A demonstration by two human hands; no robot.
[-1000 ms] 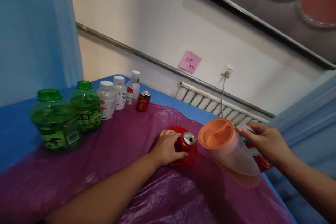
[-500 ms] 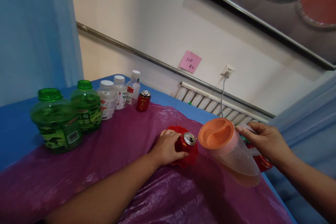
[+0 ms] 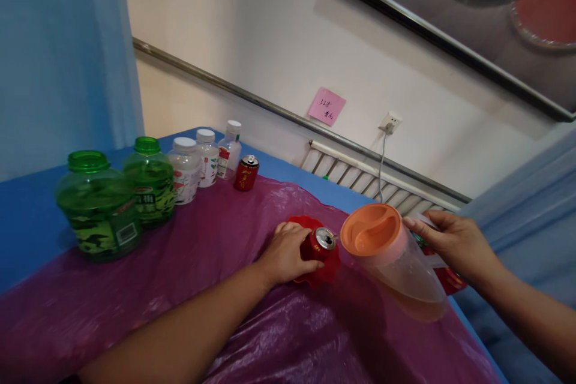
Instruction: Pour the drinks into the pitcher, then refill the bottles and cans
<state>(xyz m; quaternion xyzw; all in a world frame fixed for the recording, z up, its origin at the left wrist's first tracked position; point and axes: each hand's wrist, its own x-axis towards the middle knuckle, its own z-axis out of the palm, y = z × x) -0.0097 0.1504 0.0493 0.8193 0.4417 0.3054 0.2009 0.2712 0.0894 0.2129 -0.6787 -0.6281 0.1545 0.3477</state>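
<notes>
My left hand (image 3: 288,254) is closed around an opened red drink can (image 3: 318,247), which sits over a red scalloped dish (image 3: 330,273). My right hand (image 3: 456,243) grips the handle of a clear plastic pitcher (image 3: 418,285) with an orange lid (image 3: 371,231). Tilted far over to the left, the pitcher has its lid end beside the top of the can. Some liquid shows along its lower side. I cannot make out clearly whether a stream runs from the spout into the can.
At the left stand two green plastic jars (image 3: 99,210), several white-capped bottles (image 3: 184,174) and another red can (image 3: 246,172). Purple plastic sheeting (image 3: 189,252) covers much of the blue table (image 3: 31,204). Behind the pitcher, more red items (image 3: 450,281) are partly hidden. A radiator (image 3: 346,171) lines the wall.
Both hands, the can and the pitcher stay almost in place. The view shifts very slightly.
</notes>
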